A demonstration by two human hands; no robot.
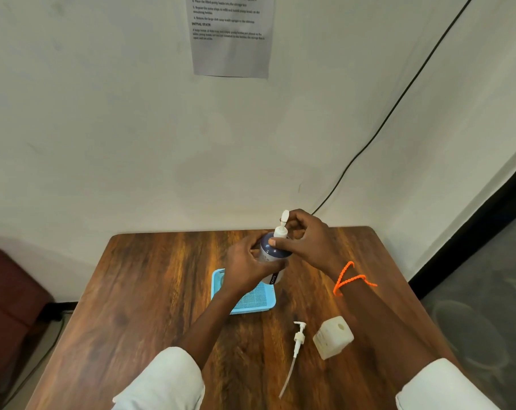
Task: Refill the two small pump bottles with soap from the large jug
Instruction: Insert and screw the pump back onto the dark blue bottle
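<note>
Bottle (273, 255) sits between both my hands, lifted over the blue tray (252, 300) near the middle of the desk (150, 291). My left hand (245, 267) wraps closed around the bottle's body from the left, fingers curled across its front. My right hand (302, 238) is closed on the white pump (282, 227) at the bottle's top, thumb pressed against the dark shoulder just under the collar, the nozzle poking up past my fingers. The bottle tilts slightly, its base hidden behind my left hand and overlapping the tray's far corner.

Nearer me on the desk, to the right, a second pump (296, 347) lies loose with its long tube pointing toward me. Just beside it, further right, a pale square bottle (333, 337) lies tipped, its open mouth facing up and away. My right forearm passes close over it. An orange cord (351, 279) circles my right wrist. A printed sheet (230, 34) hangs on the wall (103, 128) behind the desk, and a black cable (398, 102) runs down the wall toward the desk's far right corner. I cannot see the jug anywhere.
</note>
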